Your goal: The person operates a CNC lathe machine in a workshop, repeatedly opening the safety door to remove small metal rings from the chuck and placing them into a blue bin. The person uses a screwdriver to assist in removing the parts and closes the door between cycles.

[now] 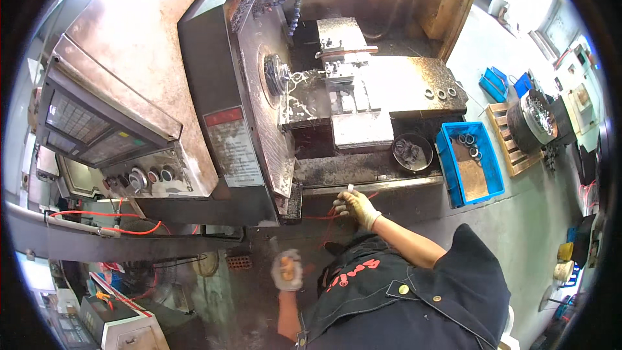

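My right hand (356,208), in a pale work glove, is raised before the front ledge of a lathe. Its fingers are curled, and a small whitish piece (350,188) pokes up from them; its kind is unclear. A thin red hose (329,218) runs beside and behind this hand. Lower and to the left, my left hand (287,270) wears a light glove with bare fingers showing. Motion smears it, so its grip is unreadable. Inside the lathe are the chuck (276,74) and the tool post (341,72), with pale stringy chips between them.
Three metal rings (442,94) lie on the lathe's flat cover. A round black pan (412,153) with metal parts sits at its front edge. Right of it stands a blue crate (497,185) holding several rings. A control panel (81,123) is at left, a wooden pallet (508,149) at right.
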Demonstrator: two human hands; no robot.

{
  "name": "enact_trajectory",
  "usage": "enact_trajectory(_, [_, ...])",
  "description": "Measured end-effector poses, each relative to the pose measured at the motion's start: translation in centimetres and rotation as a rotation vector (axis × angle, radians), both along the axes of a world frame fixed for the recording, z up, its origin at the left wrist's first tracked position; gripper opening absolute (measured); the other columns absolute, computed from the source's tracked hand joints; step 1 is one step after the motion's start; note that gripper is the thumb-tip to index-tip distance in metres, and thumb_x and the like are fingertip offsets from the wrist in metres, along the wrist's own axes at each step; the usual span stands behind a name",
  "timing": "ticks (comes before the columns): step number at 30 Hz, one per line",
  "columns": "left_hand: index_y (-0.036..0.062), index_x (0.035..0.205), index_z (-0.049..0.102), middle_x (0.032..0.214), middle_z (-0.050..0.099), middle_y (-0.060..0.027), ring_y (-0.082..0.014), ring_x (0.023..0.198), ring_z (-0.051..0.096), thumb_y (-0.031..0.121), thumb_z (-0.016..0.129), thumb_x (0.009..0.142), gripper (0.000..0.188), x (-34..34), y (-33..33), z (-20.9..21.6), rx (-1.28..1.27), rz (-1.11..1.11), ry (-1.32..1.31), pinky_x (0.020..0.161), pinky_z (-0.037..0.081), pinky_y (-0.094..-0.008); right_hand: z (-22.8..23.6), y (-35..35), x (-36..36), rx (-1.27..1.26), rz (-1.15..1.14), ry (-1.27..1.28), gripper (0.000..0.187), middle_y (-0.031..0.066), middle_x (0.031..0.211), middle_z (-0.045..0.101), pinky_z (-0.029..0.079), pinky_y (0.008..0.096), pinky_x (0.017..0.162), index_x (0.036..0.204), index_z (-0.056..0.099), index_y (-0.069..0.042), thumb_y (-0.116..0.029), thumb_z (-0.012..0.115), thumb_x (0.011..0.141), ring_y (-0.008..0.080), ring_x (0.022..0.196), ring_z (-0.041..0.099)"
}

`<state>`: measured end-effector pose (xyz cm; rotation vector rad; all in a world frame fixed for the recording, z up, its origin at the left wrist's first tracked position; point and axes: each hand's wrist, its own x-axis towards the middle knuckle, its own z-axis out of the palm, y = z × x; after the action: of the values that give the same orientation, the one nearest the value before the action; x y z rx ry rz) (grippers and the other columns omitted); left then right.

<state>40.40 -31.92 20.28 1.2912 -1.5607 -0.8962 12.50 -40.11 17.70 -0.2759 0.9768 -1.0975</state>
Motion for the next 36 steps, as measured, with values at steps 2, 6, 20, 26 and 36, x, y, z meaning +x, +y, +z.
enact_trajectory(2, [0.0043,0.1,0.055,0.087,0.062,-0.0099,-0.0232,0.077,0.061,0.014,0.063,0.07,0.033,-4.8,0.2,0.4,0.39,-0.004,0.156,0.07,0.049,-0.0337,-1.2,-1.7,-0.9,-0.017,-0.081,0.088,0.019,0.0072,0.086,0.059,0.046,0.026,0.058,0.092,0.05,-0.009,-0.027,0.052,0.088,0.015,0.069,0.058])
enact_trajectory(6, [0.0142,0.098,0.054,0.081,0.061,-0.0182,-0.0383,0.081,0.058,0.027,0.054,0.074,0.027,-11.0,-5.9,1.2,0.553,-0.013,-0.47,0.071,0.046,-0.0452,0.9,-5.1,-1.9,-0.056,-0.136,0.147,0.013,0.0049,0.081,0.06,0.045,0.0229,0.053,0.092,0.052,-0.009,-0.022,0.052,0.088,0.0116,0.063,0.056])
enact_trajectory(20, [0.0116,0.096,0.055,0.088,0.061,-0.0202,-0.0379,0.083,0.058,0.029,0.054,0.071,0.031,-17.8,-20.0,0.9,0.444,-0.001,-0.688,0.072,0.045,-0.046,2.4,-10.1,-6.6,-0.183,0.134,0.221,0.029,0.0075,0.072,0.061,0.044,0.0234,0.052,0.095,0.054,-0.006,-0.033,0.052,0.087,0.0112,0.057,0.055])
enact_trajectory(26, [0.0092,0.097,0.058,0.088,0.062,-0.0173,-0.0339,0.084,0.059,0.026,0.057,0.07,0.032,-18.9,-25.5,2.2,0.523,0.09,-0.636,0.073,0.045,-0.0405,2.5,-15.0,-7.6,-0.232,0.194,0.252,0.029,0.0073,0.071,0.061,0.044,0.0244,0.05,0.101,0.054,-0.006,-0.032,0.051,0.088,0.0125,0.053,0.054])
enact_trajectory(36, [0.0052,0.093,0.057,0.078,0.061,-0.0144,-0.0297,0.076,0.059,0.02,0.059,0.07,0.028,-17.6,-26.7,1.1,0.429,0.227,-0.536,0.07,0.045,-0.0362,3.0,-39.7,-5.7,-0.239,-0.042,0.171,0.038,0.0101,0.095,0.056,0.044,0.0343,0.068,0.115,0.04,-0.007,-0.023,0.055,0.084,0.0199,0.08,0.052])
